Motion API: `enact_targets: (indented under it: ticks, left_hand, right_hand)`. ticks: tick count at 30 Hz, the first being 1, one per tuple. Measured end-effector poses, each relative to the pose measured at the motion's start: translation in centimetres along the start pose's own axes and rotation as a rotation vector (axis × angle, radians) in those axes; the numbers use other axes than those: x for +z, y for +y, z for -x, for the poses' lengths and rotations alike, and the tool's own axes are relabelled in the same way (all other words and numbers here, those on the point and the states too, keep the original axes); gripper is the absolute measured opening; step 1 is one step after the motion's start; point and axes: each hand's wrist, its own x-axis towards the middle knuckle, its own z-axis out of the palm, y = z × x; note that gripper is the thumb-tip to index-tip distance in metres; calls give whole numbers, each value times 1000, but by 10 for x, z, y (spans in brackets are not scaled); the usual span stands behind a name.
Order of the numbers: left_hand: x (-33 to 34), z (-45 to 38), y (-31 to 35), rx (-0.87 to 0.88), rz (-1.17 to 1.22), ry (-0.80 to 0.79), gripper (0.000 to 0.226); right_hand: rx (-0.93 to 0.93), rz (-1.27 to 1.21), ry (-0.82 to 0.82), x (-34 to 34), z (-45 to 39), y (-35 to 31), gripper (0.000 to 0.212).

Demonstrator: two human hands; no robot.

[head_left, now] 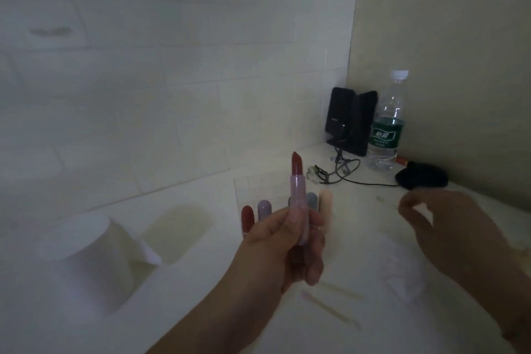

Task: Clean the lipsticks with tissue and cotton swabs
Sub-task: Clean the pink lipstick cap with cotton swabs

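The left hand (287, 241) grips an upright pale-pink lipstick tube with a dark red bullet (297, 198), raised in front of a clear plastic rack of capped lipsticks (260, 211). Right of that rack, the right hand (448, 227) pinches a small white tissue scrap (422, 210). A white tissue roll (86, 256) stands left of the rack.

You have one open lipstick (297, 195), four capped lipsticks (247, 217) standing behind, two cotton swabs (330, 309), one tissue roll (89, 261), one water bottle (386, 123).
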Motion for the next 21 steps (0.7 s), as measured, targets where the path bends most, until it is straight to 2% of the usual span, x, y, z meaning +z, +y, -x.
enact_targets:
  ticks: [2,3,6,10,16,21]
  left_hand:
    - [0,0,-3,-8,7,-32,31]
    - [0,0,-3,-11,6,-48,31]
    - [3,1,-6,-32,9,-103,30]
    - [6,2,-9,-76,27,-165,30]
    - [5,3,-9,-72,-7,-209,31]
    - [5,4,-9,-71,-23,-207,31]
  right_hand:
    - [-173,-226,259,-15,11,-24,12]
    - [-271,-315,311,-23,18,-38,9]
    - [-491,-399,302,-28,38,-62,7]
    - [-534,-391,286,-22,44,-67,13]
    - [-491,-397,237,-15,39,-62,19]
    - [-504,-405,212,-16,40,-62,17]
